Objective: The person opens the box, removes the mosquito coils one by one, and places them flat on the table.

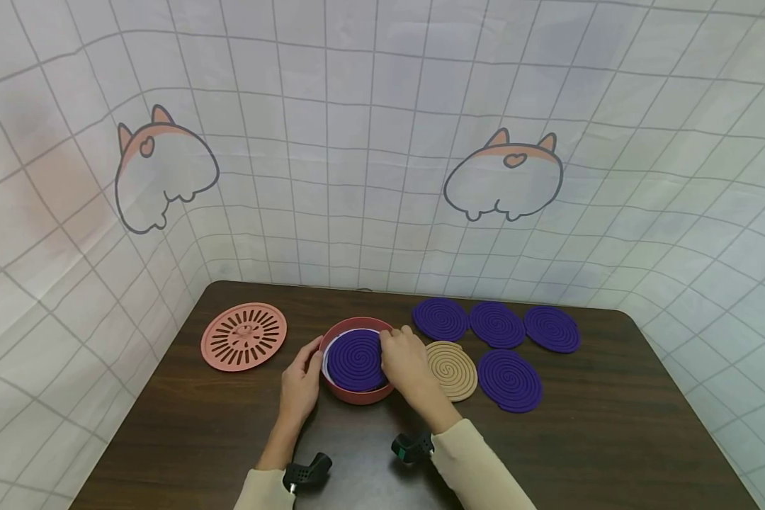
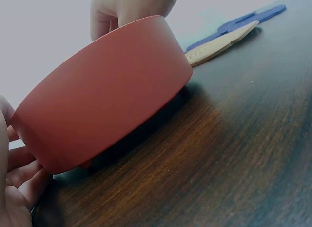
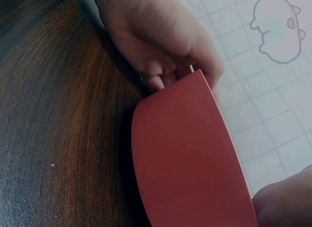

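Note:
A round red mosquito coil box point(image 1: 359, 397) stands on the table, with a purple mosquito coil point(image 1: 355, 361) inside and a white edge showing around it. My left hand point(image 1: 300, 382) grips the box's left side, thumb near the rim and fingers along the outer wall, as the right wrist view also shows. From the right, my right hand point(image 1: 409, 360) reaches over the rim with curled fingers at the coil's right edge. Its fingertips are hidden behind the box wall point(image 2: 107, 90) in the left wrist view. A tan mosquito coil point(image 1: 452, 372) lies just right of this hand.
Several purple mosquito coils point(image 1: 510, 380) lie flat on the right part of the dark wooden table point(image 1: 599, 425). At the left lies a pink slotted lid point(image 1: 245, 336). A white gridded curtain point(image 1: 363, 177) hangs behind and along both sides.

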Motion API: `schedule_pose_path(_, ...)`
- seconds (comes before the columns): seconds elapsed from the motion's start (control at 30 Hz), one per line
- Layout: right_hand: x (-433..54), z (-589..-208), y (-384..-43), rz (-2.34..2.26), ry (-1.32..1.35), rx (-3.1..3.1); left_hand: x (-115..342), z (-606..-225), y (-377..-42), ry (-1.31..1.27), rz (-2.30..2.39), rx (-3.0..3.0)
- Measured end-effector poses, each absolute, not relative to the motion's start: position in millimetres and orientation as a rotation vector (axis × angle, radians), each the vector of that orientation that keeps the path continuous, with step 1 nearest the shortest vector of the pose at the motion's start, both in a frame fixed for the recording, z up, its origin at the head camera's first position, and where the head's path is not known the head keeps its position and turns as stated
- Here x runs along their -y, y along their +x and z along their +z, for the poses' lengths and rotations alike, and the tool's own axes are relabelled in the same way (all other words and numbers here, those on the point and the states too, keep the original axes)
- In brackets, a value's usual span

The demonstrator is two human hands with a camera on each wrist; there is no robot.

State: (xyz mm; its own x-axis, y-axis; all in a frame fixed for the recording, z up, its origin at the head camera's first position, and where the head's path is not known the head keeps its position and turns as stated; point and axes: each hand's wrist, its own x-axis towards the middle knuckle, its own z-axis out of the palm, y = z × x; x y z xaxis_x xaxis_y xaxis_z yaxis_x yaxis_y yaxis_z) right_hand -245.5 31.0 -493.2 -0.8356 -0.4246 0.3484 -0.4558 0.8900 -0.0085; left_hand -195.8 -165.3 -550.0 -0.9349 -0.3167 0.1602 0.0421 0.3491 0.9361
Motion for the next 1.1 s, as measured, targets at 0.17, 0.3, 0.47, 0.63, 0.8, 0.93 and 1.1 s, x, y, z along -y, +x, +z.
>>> schedule_pose_path(0.17,-30.7,-494.0,-246.0,0.126,0.663,2.710,165.4,-550.2,-195.4,0.238,-1.616,2.301)
schedule_pose_path(0.3,-30.6,-494.3,-246.3,0.107,0.679,2.712,166.9,-550.2,-195.1,0.234,-1.630,2.315)
schedule_pose_path(0.47,-31.0,-495.8,-246.1,0.117,0.675,2.686,166.7,-550.3,-195.6,0.239,-1.626,2.317)
schedule_pose_path(0.63,-31.1,-495.3,-242.9,0.176,0.648,2.655,165.5,-550.6,-196.2,0.240,-1.613,2.305)
schedule_pose_path(0.8,-31.3,-488.9,-239.1,0.353,0.586,2.671,165.7,-550.2,-196.2,0.237,-1.619,2.308)
schedule_pose_path(0.93,-32.2,-484.1,-238.8,0.561,0.556,2.692,166.2,-550.1,-195.8,0.239,-1.614,2.319)
schedule_pose_path(1.1,-33.5,-482.4,-240.7,0.799,0.581,2.707,166.5,-550.7,-195.8,0.239,-1.604,2.325)
